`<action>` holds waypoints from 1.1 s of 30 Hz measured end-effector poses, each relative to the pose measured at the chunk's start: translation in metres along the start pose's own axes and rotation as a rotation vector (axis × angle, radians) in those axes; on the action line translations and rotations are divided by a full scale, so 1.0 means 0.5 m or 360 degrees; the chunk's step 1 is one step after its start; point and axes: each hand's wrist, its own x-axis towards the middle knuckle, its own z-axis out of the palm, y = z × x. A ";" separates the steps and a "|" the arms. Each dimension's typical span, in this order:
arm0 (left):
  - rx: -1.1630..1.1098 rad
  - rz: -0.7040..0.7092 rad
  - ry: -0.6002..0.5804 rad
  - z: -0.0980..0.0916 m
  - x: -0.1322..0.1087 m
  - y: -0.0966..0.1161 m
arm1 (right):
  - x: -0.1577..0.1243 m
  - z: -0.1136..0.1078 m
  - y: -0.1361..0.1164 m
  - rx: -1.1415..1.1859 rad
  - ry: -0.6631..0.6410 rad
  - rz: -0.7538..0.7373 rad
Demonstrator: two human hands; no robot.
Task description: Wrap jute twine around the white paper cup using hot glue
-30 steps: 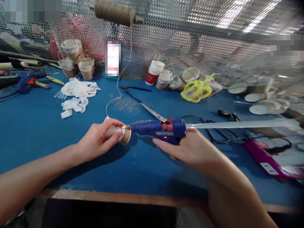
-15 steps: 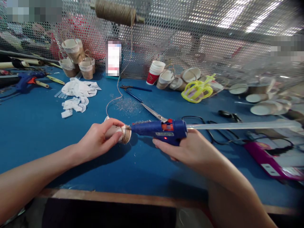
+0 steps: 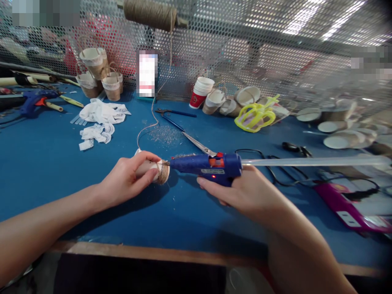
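My left hand [image 3: 131,175] is closed around a small paper cup [image 3: 144,168] lying on its side, its base end toward the right. Twine [image 3: 164,173] is wound around that end, and a strand [image 3: 147,130] runs up from the cup to a spool [image 3: 150,14]. In my right hand [image 3: 239,190] is a blue hot glue gun [image 3: 205,165] with its red light lit. Its nozzle meets the cup at the wound twine. A long clear glue stick [image 3: 306,161] sticks out of the gun's back.
Scissors [image 3: 200,143] and pliers [image 3: 177,112] lie beyond my hands. White crumpled strips [image 3: 102,112] and twine-covered cups [image 3: 110,87] are at the left. More cups [image 3: 343,139], a yellow basket-like piece [image 3: 254,118] and a purple power strip [image 3: 339,208] lie to the right.
Almost nothing differs. The view has shifted slightly, and the nozzle stays at the twine-wound end of the cup.
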 end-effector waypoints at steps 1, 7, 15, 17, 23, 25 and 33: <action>-0.0003 -0.0001 -0.0001 0.000 0.000 0.000 | 0.000 0.000 0.000 -0.0013 -0.0006 0.0025; -0.0018 0.0003 0.0003 -0.001 0.001 0.001 | -0.005 0.003 0.001 -0.0010 0.0038 0.0020; 0.0017 -0.0005 0.0000 -0.001 0.000 0.003 | 0.001 0.000 -0.006 -0.0041 0.0045 0.0016; 0.0025 -0.0010 -0.0001 0.000 -0.001 0.003 | 0.002 0.000 -0.006 -0.0011 0.0047 -0.0006; 0.0025 -0.0014 -0.0013 -0.001 -0.003 0.003 | -0.003 0.000 -0.005 -0.0110 0.0080 -0.0050; 0.0027 -0.0013 -0.0014 -0.001 -0.003 0.003 | -0.004 -0.001 -0.006 -0.0138 0.0090 -0.0062; 0.0036 0.0013 -0.0009 0.000 -0.003 0.001 | -0.006 -0.002 -0.007 -0.0075 0.0044 -0.0068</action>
